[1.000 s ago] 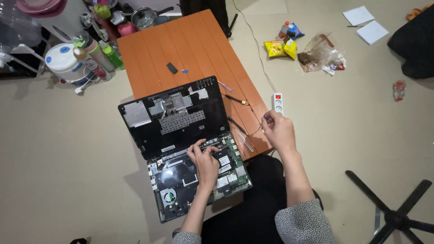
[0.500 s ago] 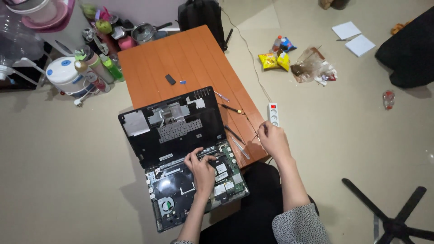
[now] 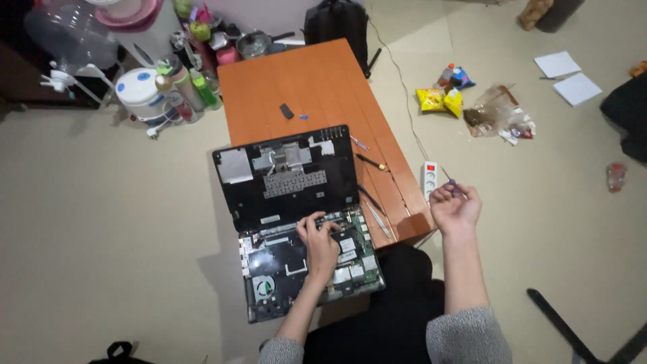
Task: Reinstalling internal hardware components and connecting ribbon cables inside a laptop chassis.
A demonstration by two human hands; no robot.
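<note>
Beige flooring surrounds a low orange worktop [image 3: 317, 81] on which an opened laptop [image 3: 296, 222] lies, its black top cover [image 3: 286, 178] tilted back toward the far end and its exposed circuit boards and fan overhanging the near edge, above the seated person's dark lap. The left hand [image 3: 320, 243] rests on the laptop's internals near the hinge line, fingers curled down onto the components; whether they pinch anything cannot be told. The right hand [image 3: 456, 205] is raised off the worktop's right edge, above the floor, its grip clenched around a small screwdriver [image 3: 450, 183] with a bluish handle. Just beside it on the floor sits a white power strip [image 3: 430, 178] with a red switch. On the worktop to the right of the laptop lie several slim tools, among them a screwdriver with a yellow collar [image 3: 371, 162] and metal tweezers [image 3: 379, 219]. Farther up the worktop rest a small black part [image 3: 287, 110] and a tiny blue piece. Bottles, a white jar [image 3: 139, 91] and pans crowd the far left corner; a black backpack [image 3: 335, 23] stands behind the worktop. Snack packets [image 3: 439, 100], crumpled plastic wrap [image 3: 502, 120] and sheets of white paper [image 3: 566, 77] lie scattered on the floor to the right.
</note>
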